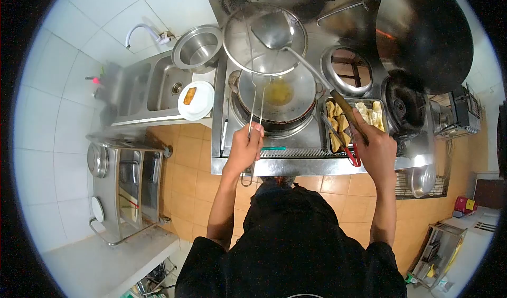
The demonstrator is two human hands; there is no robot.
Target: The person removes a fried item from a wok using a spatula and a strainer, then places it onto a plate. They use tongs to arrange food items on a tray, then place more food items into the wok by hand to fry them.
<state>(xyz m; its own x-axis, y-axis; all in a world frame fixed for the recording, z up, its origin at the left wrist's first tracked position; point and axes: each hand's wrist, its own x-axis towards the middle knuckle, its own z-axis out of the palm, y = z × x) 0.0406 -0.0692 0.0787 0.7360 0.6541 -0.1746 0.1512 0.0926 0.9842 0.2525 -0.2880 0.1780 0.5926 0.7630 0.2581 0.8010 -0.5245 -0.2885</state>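
Observation:
My left hand [246, 147] is closed around the long wire handle of a large round mesh strainer [236, 47], raised over the far part of a wok [303, 98]. Yellowish oil [280, 92] lies at the bottom of the wok. In my right hand [377, 149] is the wooden handle of a metal ladle [272, 30], its head over the strainer. Just beside that hand, a metal tray [338, 151] holds brown fried pieces [340, 124] and pale pieces [376, 113]. Red-handled tongs [353, 158] rest on the tray.
Left of the stove, a white plate [203, 110] with one browned piece [190, 96] and a steel pot [198, 48] stand by a sink [163, 89]. On the right are an open burner ring [347, 71] and a large dark wok [425, 31]. A steel cart [108, 192] stands lower left.

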